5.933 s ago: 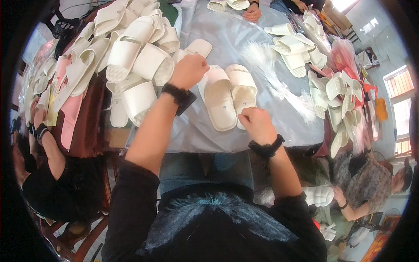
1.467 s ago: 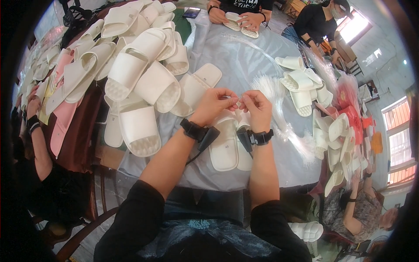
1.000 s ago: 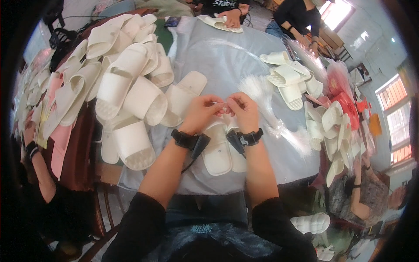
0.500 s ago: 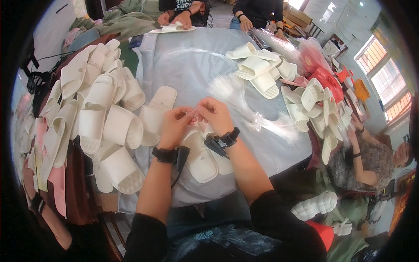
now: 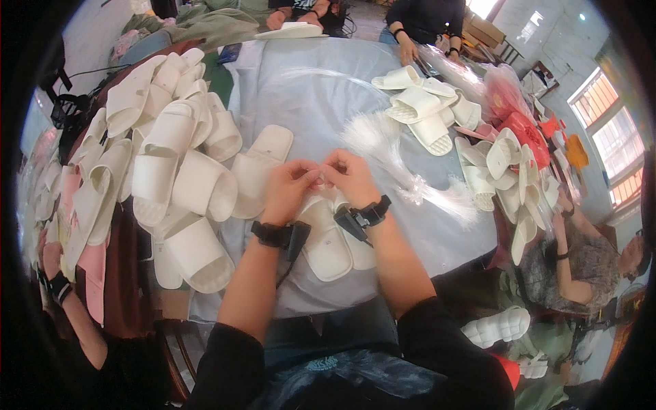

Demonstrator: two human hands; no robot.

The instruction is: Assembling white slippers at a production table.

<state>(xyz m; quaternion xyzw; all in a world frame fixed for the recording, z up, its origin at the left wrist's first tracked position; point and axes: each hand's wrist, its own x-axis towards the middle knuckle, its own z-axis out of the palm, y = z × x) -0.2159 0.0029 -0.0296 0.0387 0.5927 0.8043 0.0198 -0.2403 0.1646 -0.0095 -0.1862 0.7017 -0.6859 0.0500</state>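
Observation:
My left hand [image 5: 290, 187] and my right hand [image 5: 352, 179] meet fingertip to fingertip over the middle of the table. Both are closed in a pinch; whatever lies between the fingers is too small to make out. Directly below them lies a pair of cream slide slippers [image 5: 326, 251], side by side, their upper parts mostly covered by my hands. Another cream slipper [image 5: 272, 145] rests just left of my left hand. To the right of my right hand is a bundle of thin clear plastic strands [image 5: 374, 141], gathered at its middle.
Cream slippers [image 5: 203, 184] are heaped on the table's left side. More slippers [image 5: 418, 109] lie far right, near other slippers [image 5: 504, 154] and red plastic bags [image 5: 525, 137]. A grey-blue cloth [image 5: 307, 89] covers the table. Other people work at the far, left and right sides.
The whole view has shifted slightly, so the table appears a little further right and up. My hands stay pinched together over the slippers. The far person's white piece now lies flatter.

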